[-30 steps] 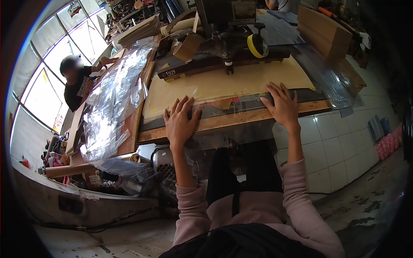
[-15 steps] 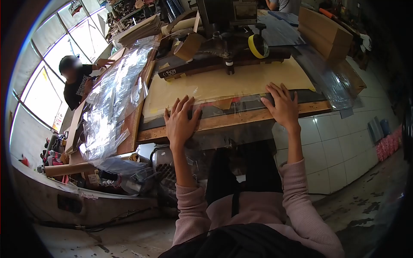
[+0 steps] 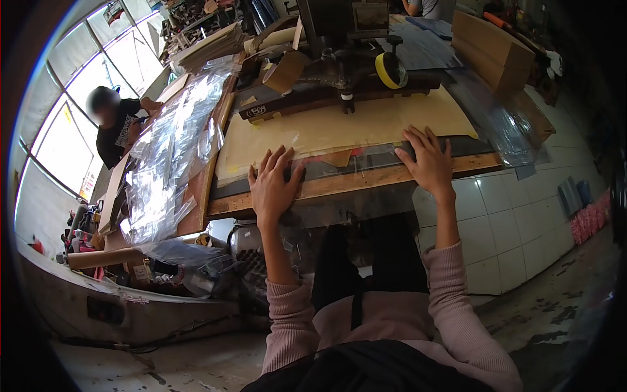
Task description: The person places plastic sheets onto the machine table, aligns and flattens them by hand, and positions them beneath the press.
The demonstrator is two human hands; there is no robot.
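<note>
My left hand (image 3: 273, 186) lies with fingers spread over the near left part of a clear plastic sheet (image 3: 366, 204), which hangs down past the wooden table edge (image 3: 339, 187). Over the sheet's right part rests my right hand (image 3: 428, 157), its fingers also stretched out and apart. Beyond my fingertips a yellowish board (image 3: 353, 127) lies flat on the dark work surface (image 3: 465, 145). Above its far side is a dark press bar (image 3: 287, 103). A roll of brown tape (image 3: 285, 70) and a roll of yellow tape (image 3: 390, 70) sit on the machine.
Shiny plastic sheets (image 3: 173, 153) cover a side table on the left, where another person (image 3: 116, 127) is at work. A cardboard box (image 3: 491, 51) stands at the back right, near more clear plastic (image 3: 506, 124). A cardboard tube (image 3: 104, 257) lies low on the left.
My hands stay almost in place on the sheet. The person at the left has shifted their head and arm slightly.
</note>
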